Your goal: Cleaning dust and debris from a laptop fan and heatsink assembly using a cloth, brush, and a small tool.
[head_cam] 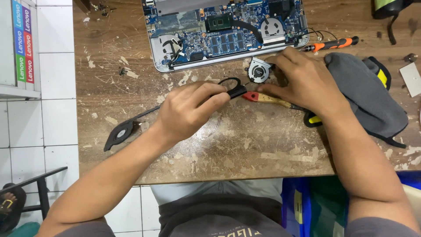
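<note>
Worn wooden table (245, 145) with flaking pale paint. Opened laptop (226, 30) at far edge, blue circuit board exposed. Orange-and-black screwdriver (333, 44) just right of it. Dark grey pouch (368, 92) with yellow trim on right. White tiled floor (57, 114) at left; blue crate (302, 206) below table edge.

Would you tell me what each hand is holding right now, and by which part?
The left hand grips scissors by their black handle loops. The right hand rests fingertips on a small round fan; whether it grips it cannot be told.
</note>
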